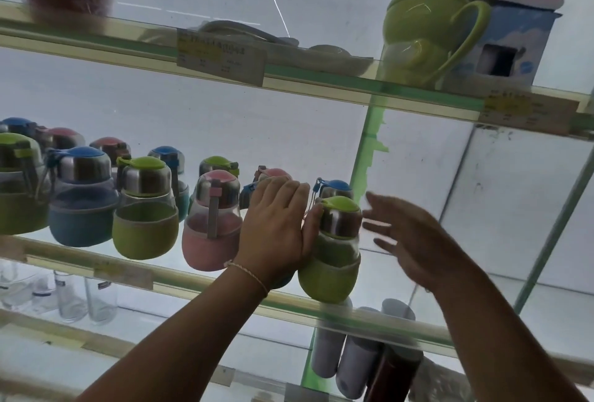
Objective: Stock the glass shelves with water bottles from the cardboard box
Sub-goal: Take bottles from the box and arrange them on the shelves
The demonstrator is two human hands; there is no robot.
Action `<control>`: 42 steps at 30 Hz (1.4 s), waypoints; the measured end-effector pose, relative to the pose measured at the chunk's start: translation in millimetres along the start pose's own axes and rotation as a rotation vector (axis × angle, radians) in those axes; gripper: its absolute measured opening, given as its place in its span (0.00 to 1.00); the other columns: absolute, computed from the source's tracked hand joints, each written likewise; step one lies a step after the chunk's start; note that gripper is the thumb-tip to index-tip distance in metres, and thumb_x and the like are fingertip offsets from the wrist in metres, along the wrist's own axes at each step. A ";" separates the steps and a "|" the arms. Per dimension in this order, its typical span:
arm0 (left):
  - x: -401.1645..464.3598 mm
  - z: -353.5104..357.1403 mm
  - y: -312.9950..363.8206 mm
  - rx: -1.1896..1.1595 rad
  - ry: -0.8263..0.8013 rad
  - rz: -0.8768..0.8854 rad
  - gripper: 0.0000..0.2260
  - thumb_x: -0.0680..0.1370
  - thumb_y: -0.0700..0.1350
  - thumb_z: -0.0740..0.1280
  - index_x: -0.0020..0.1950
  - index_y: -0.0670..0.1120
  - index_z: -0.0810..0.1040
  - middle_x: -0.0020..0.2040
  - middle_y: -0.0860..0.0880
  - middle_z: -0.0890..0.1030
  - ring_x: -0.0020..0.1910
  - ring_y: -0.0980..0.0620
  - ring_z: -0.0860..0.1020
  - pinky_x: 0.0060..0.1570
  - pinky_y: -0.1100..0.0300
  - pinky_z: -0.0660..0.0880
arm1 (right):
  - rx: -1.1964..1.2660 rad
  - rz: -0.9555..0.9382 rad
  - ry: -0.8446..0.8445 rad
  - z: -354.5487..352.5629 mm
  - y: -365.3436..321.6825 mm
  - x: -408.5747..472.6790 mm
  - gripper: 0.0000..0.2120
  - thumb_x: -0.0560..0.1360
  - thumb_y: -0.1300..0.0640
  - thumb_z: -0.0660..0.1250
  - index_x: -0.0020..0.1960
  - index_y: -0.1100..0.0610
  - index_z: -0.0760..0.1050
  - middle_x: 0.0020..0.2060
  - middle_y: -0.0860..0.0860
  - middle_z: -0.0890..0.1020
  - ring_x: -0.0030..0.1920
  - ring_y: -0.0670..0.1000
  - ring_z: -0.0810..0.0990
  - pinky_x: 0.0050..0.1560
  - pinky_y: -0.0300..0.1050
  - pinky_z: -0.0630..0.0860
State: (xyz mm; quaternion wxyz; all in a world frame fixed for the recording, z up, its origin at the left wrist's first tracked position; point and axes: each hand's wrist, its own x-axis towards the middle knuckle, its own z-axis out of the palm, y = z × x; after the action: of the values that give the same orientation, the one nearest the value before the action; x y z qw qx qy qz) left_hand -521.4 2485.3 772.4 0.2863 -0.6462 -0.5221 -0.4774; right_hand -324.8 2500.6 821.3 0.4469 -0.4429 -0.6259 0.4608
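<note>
Several round water bottles with steel caps and green, blue or pink sleeves stand in rows on the middle glass shelf (199, 286). A green bottle (334, 250) stands at the right end of the front row, with a pink bottle (212, 228) to its left. My left hand (276, 224) lies with straight fingers over a bottle between those two, its thumb touching the green bottle's steel cap. My right hand (408, 241) hovers open just right of the green bottle, fingers spread and blurred, touching nothing. The cardboard box is out of view.
A green frog-shaped jug (427, 35) and a blue carton (514, 44) stand on the upper shelf, with a price label (221, 57) on its edge. Clear glasses (70, 298) and white and dark flasks (353, 366) sit below. Bare glass lies right of the green bottle.
</note>
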 end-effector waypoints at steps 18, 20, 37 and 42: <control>-2.5 1.6 -1.0 0.044 -0.073 0.012 0.31 0.81 0.63 0.46 0.58 0.42 0.79 0.55 0.44 0.81 0.56 0.44 0.77 0.66 0.50 0.62 | -0.199 -0.139 0.040 12.7 15.3 96.7 0.22 0.65 0.57 0.81 0.57 0.58 0.82 0.47 0.54 0.86 0.49 0.55 0.84 0.52 0.52 0.83; -2.1 2.2 -0.6 0.049 -0.074 0.010 0.31 0.80 0.64 0.46 0.58 0.42 0.79 0.55 0.44 0.81 0.56 0.43 0.77 0.66 0.48 0.64 | -0.243 -0.155 0.064 10.7 15.4 99.1 0.21 0.65 0.56 0.81 0.56 0.57 0.83 0.46 0.53 0.86 0.48 0.54 0.84 0.52 0.53 0.83; -3.0 2.9 -1.7 0.049 -0.062 0.021 0.31 0.80 0.63 0.47 0.57 0.42 0.79 0.54 0.45 0.81 0.55 0.44 0.76 0.65 0.49 0.64 | -0.310 -0.169 0.079 8.7 20.4 97.4 0.26 0.66 0.48 0.80 0.61 0.55 0.80 0.52 0.51 0.85 0.52 0.53 0.83 0.56 0.54 0.81; -2.9 0.9 -1.3 0.052 -0.073 0.026 0.30 0.81 0.62 0.47 0.56 0.43 0.79 0.53 0.45 0.80 0.55 0.45 0.75 0.65 0.50 0.63 | -0.286 -0.139 0.270 7.0 3.4 80.0 0.26 0.72 0.47 0.75 0.67 0.55 0.74 0.58 0.52 0.79 0.56 0.53 0.79 0.56 0.49 0.77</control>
State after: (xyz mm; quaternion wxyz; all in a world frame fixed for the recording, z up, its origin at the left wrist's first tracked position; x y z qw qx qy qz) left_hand -522.4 2485.3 769.3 0.2897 -0.6622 -0.5360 -0.4362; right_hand -347.8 2577.3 828.9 0.4899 -0.5155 -0.6484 0.2717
